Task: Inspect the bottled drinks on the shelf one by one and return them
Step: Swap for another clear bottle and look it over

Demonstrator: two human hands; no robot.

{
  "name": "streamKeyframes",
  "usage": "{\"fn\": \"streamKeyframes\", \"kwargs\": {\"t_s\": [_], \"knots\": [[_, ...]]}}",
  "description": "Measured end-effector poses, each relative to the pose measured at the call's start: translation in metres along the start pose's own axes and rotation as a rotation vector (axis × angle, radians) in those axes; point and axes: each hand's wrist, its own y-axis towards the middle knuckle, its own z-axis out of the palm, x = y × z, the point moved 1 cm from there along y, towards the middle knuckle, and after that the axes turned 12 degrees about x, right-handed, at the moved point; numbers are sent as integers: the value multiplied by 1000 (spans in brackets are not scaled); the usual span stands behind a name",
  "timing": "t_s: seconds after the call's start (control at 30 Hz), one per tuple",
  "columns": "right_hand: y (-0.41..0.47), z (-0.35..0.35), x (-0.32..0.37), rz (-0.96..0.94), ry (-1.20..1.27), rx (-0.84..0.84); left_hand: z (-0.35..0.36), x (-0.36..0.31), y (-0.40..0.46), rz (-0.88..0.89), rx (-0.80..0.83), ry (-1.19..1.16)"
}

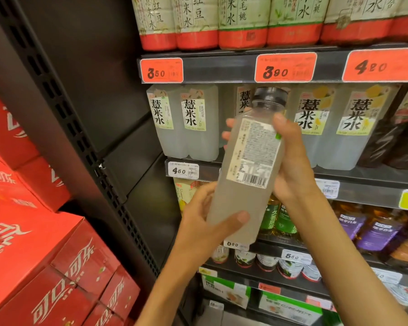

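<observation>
Item: bottle (245, 165), pale cloudy drink, dark cap, held tilted in front of the shelf (245, 171), clear of it.
Facing side: back label (254, 149) with fine print and barcode, turned toward the camera.
Left hand (205, 220): curled round the bottle's lower end, thumb across the front, gripping it.
Right hand (290, 165): wrapped round the bottle's upper half from the right, thumb on the label edge, fingertips showing past the far side; also gripping.
Origin, judged: a gap in the row of matching bottles (186, 123) sits directly behind the held one, between the two on the left and those on the right.
Step in hand, judged: inspection of this bottle, label being read.
Next move, judged: stand the bottle upright, turn the front label outward, slide it base-first into the gap under the price rail (222, 71) without knocking its neighbours.
Nearby: red cartons (45, 243) stacked at left, well apart from the hands.
</observation>
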Motion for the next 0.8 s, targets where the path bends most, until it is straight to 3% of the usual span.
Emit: {"fn": "streamKeyframes", "kwargs": {"t_s": [0.17, 0.23, 0.33, 0.43, 0.5, 0.57, 0.7, 0.8], "knots": [[3, 3, -8, 63, 194, 163, 0, 0, -3, -128, 466, -414], [5, 2, -10, 118, 89, 88, 3, 4, -4, -150, 407, -425], [4, -3, -9, 169, -277, -76, 4, 6, 1, -131, 173, -171], [-1, 3, -14, 179, -267, -116, 5, 3, 10, -83, -60, 159], [-3, 4, -17, 145, -174, -198, 11, 4, 10, -32, -47, 249], [-2, 3, -16, 134, -81, -233, 15, 11, 6, 7, 32, 194], [-1, -5, -10, 149, 278, -110, 2, 14, -1, 34, 92, -47], [-3, -8, -14, 115, 444, -22, 1, 13, -1, -41, 228, -45]]}}
